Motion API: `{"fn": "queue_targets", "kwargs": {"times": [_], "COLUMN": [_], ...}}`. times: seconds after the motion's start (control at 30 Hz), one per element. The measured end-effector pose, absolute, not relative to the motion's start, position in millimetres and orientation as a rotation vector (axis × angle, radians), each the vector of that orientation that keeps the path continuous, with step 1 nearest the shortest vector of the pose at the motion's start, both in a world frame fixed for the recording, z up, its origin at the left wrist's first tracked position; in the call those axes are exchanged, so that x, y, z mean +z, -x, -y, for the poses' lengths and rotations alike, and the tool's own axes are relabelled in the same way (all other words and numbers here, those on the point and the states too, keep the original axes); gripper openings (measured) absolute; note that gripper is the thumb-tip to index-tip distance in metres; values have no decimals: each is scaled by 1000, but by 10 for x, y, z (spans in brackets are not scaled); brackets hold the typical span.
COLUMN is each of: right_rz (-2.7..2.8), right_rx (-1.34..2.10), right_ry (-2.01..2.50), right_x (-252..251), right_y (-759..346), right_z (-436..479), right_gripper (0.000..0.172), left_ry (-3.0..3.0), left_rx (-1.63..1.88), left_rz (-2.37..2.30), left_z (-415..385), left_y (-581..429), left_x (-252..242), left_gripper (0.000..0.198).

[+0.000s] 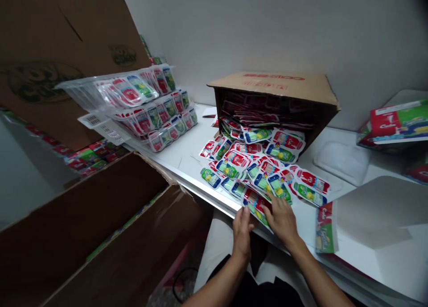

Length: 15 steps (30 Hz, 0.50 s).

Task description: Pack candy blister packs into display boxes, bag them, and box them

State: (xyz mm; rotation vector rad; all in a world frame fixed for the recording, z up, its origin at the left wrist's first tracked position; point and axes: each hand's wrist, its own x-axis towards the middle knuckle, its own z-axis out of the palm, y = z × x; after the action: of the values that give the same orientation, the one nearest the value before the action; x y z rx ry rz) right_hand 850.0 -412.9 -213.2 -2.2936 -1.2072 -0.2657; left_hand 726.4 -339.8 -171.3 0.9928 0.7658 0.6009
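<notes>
A heap of small red, green and blue printed packets [261, 164] spills out of a brown carton lying on its side [277, 86] onto a white table [368, 249]. At the near table edge, my left hand [241, 232] has its fingers curled under a small stack of packets [256, 204]. My right hand [281, 218] lies on top of the same stack, fingers pressed down on it. Both hands grip the stack between them.
Stacked clear plastic trays filled with packets [143, 106] stand at the left of the table. Large open cartons [100, 235] sit below left, another behind [50, 52]. A clear empty tray [343, 160] and printed boxes [397, 122] lie at the right. A loose packet [325, 229] lies near my right wrist.
</notes>
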Motion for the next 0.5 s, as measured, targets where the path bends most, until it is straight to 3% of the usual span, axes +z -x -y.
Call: {"fn": "queue_targets", "kwargs": {"times": [0.1, 0.23, 0.37, 0.5], "right_rz": [1210, 788, 460, 499], "right_rx": [-141, 6, -89, -213], "right_ry": [2209, 2100, 2019, 2079], "right_x": [-2094, -1859, -1536, -1256], "right_y": [-8525, -8681, -8885, -9001], "right_z": [4140, 4167, 4131, 4123], "right_gripper": [32, 35, 39, 35], "left_ry": [-891, -942, -1077, -1338], "left_rx": [640, 662, 673, 631], "left_rz": [-843, -915, -853, -696], "left_z": [3439, 3281, 3080, 2937], "left_y": [-7321, -7315, -7207, -7111], "left_x": [-1748, -1859, -1836, -1644], "left_gripper": [52, 41, 34, 20]}}
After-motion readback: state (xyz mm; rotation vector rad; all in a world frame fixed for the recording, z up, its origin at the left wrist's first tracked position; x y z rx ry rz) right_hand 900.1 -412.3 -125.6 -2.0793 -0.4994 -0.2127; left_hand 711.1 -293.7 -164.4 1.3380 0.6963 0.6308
